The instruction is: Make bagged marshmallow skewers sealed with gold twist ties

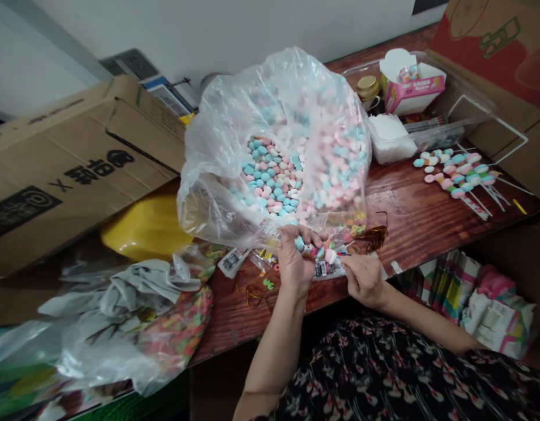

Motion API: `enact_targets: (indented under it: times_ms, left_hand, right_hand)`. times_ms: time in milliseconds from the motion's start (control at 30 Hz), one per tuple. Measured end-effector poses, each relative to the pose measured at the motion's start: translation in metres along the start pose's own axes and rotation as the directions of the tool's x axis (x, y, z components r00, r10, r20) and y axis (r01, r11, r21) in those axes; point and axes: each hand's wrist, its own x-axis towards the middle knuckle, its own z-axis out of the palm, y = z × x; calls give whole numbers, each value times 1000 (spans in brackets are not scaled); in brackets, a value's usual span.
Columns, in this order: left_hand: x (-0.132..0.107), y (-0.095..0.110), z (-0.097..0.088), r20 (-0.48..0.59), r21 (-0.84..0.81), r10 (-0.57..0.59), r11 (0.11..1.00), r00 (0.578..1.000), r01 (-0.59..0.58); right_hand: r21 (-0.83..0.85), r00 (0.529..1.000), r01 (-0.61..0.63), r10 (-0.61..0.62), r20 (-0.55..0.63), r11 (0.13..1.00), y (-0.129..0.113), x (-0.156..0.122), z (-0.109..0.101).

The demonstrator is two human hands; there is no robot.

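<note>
A big clear plastic bag point(235, 111) full of pastel blue, pink and white candies point(272, 178) stands open on the dark wooden table point(414, 216). In front of it my left hand point(294, 260) is closed round a few of these candies. My right hand point(362, 278) pinches the end of a candy skewer point(322, 252) that runs between the two hands. Small printed wrappers point(326, 269) lie under the hands.
Finished candy skewers point(458, 172) lie at the right of the table by a pink box point(412, 88), white napkins point(390, 137) and a jar point(367, 88). A large cardboard box point(68, 164), a yellow object point(142, 228) and bags of colourful ring candies point(177, 333) sit left.
</note>
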Motion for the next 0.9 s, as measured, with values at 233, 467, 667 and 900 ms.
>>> enact_targets:
  times_ms: [233,467,667,900]
  left_hand:
    - [9,4,-12,-16,-223,-127,967,992,120]
    - [7,6,-11,-64,-263,-186,951,980,163]
    - [1,-7,-15,1,-162,-68,984,998,68]
    - [-2,-14,-13,-25,-1,30,1000,999,-31]
  right_hand:
    - [481,817,-558,345,462,676,-9,17,-7]
    - [529,520,-844,381,765,89,-7,17,4]
    - [444,714,-689,435,548,573,-10,21,-2]
    - [78,931,-75,42,363,994,-8,5,9]
